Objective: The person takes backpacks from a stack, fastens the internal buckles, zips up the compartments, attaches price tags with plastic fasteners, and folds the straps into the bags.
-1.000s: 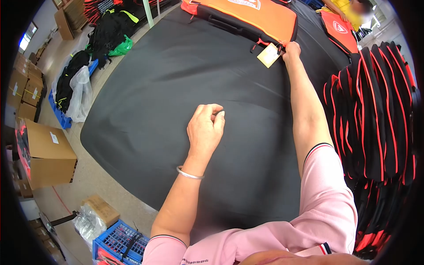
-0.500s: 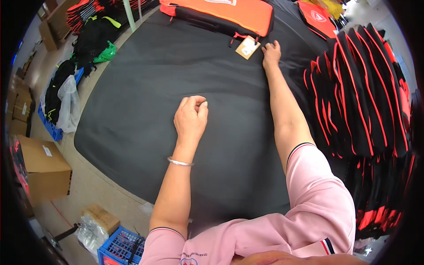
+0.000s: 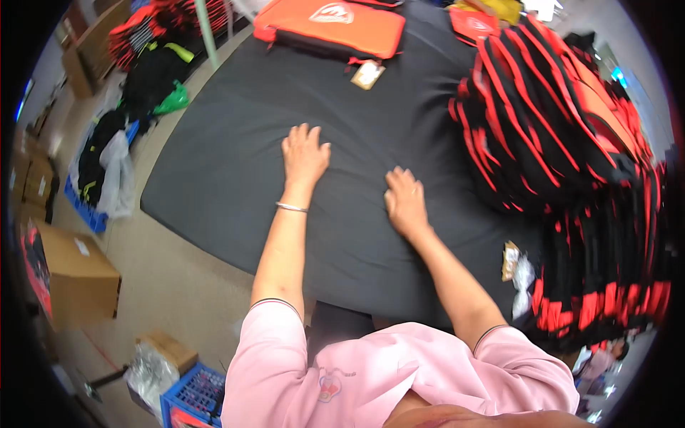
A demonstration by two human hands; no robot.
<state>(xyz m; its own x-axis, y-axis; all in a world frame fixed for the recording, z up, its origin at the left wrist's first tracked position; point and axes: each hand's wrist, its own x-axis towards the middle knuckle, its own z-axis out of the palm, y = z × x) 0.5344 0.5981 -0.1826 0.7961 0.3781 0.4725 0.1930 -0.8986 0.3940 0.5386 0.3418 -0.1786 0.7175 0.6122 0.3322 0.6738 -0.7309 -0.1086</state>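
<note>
Your left hand (image 3: 305,157) and right hand (image 3: 407,202) are apart, fingers loosely spread, over the black table (image 3: 228,164). An orange bag (image 3: 349,32) lies far off.

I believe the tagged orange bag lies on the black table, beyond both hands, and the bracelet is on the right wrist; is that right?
Not quite: the head view shows the bracelet on the left wrist, not the right. The tagged orange bag does lie on the black table, as you say.
</note>
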